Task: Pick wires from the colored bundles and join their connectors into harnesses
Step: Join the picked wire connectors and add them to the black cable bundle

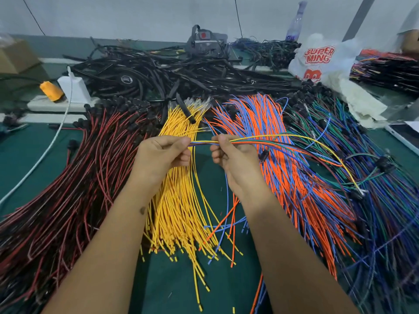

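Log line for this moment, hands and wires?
left hand: pinching wire set | right hand: pinching same set | set: mixed colours, trailing right | yellow bundle: below hands | joining: cannot tell

A white plastic bag [322,62] with red letters sits at the back right. A clear bottle [295,21] stands behind it. A cardboard box [15,56] sits far left.
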`<state>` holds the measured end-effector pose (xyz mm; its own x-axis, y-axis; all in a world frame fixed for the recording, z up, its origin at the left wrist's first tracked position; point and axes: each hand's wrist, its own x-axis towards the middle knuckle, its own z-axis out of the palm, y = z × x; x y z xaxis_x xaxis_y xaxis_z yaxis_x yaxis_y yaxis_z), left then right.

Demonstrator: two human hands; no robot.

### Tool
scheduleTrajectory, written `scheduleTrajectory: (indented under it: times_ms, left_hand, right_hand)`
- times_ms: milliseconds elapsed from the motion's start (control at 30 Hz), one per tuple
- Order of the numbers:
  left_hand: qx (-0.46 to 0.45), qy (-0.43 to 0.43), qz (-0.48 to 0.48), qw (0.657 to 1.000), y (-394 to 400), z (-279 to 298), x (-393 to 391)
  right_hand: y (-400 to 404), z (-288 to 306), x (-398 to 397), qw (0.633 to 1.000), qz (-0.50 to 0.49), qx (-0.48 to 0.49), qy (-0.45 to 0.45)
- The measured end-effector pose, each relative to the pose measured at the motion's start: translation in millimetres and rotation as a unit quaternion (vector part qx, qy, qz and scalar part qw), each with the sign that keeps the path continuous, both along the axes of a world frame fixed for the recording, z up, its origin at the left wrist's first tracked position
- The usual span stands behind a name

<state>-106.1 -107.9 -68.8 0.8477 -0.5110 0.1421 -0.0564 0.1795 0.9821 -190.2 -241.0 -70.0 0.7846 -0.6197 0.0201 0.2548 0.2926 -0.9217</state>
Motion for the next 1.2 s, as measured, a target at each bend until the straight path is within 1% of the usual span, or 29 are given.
scheduleTrajectory:
  times_ms: [133,200,267,300,367,433,567,700,833,967,1033,1200]
  left_hand:
    - [0.014,0.009,0.01,1.0,0,-2,0]
    - [0.001,0.041,0.018,0.999,0,0,0]
    - [-0.025,0.073,0.002,0.997,0,3,0]
    - [-0.024,0.065,-0.009,0.998,1,4,1]
    - [0.006,0.004,-0.021,1.0,1,4,-2]
    - [0.011,-0.043,-0.009,0.999,-1,4,-4]
    - [-0.008,-0.042,0.019,0.999,1,4,-3]
    - [-0.001,-0.049,0.027,0.998,3,1,-1]
    - [0.026,-0.084,0.024,0.996,2,0,-1]
    - [0.041,-0.106,0.006,0.994,-1,-2,-3]
    - [0.022,-0.076,0.001,0.997,-2,-2,-4]
    - [-0.075,0.045,-0.021,0.996,-2,-1,-3]
  right_hand:
    - [1,0,-1,1.0,0.0,-0.026,0.003]
    - [0,-1,-1,0.999,-0.008,-0.031,0.0]
    - [0,-1,-1,0.999,-0.01,-0.035,-0.002]
    - [0,-1,-2,0.999,-0.009,-0.038,-0.003]
    - [0,-1,-3,0.999,-0.004,-0.042,-0.004]
    - [-1,-1,-3,0.999,-0.001,-0.04,-0.007]
    - [0,0,-4,1.0,0.016,-0.016,-0.015]
    - [1,2,-5,0.998,0.054,0.032,-0.002]
    - [7,2,-6,0.995,0.09,0.033,0.013]
    - [12,1,-5,0.997,0.073,0.016,0.008]
    - [11,2,-5,0.998,0.063,0.006,0.001]
    - [14,4,-4,0.998,0.048,0.019,-0.033]
